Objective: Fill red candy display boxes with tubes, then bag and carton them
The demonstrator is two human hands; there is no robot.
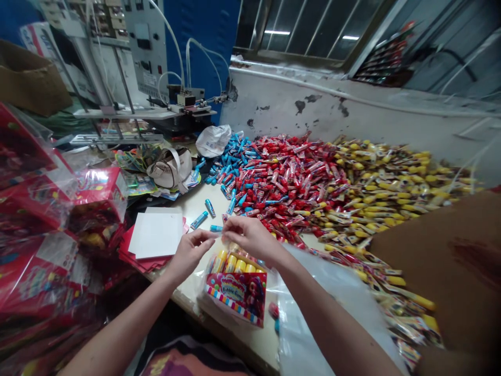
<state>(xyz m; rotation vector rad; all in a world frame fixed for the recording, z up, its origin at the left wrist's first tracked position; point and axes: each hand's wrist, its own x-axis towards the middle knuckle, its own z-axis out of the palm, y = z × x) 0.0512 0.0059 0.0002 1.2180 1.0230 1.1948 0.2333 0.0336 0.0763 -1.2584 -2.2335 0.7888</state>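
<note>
My left hand (191,254) and my right hand (250,237) meet at their fingertips above the table, and whatever lies between the fingers is too small to make out. Just below my right hand stands an open printed bubble gum box (237,297), with a row of yellow-capped tubes (230,263) inside. A short blue tube (216,228) lies just beyond the fingertips. Two more blue tubes (199,220) rest near my left hand. Farther back spreads a large heap of red, blue and yellow wrapped candy sticks (289,183). A clear plastic sheet (332,308) lies under my right forearm.
A white card (155,235) lies on red sheets left of my hands. Plastic-wrapped red packs (35,209) are stacked at the left. A machine with tubing (172,104) stands at the back left. A brown sheet (442,261) covers the right side.
</note>
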